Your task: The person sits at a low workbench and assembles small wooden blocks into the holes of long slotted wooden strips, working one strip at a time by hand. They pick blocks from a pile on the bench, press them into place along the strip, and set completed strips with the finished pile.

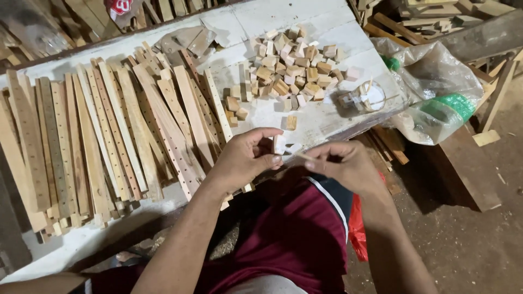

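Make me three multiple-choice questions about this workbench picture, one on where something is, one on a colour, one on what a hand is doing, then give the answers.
1. Where does the pile of small wooden blocks lie?
A. On the white bench top, beyond the hands
B. On the floor
C. In the plastic bag

2. What colour are the person's shorts?
A. Green
B. Maroon
C. Yellow

3. What is the left hand doing?
A. Resting flat on the slats
B. Hanging empty
C. Pinching a small pale block

Answers: 1 A, the blocks sit heaped on the bench, right of the long drilled wooden slats. 2 B, dark red cloth covers the lap. 3 C, thumb and fingers close on the block, while the right hand holds a thin stick to it.
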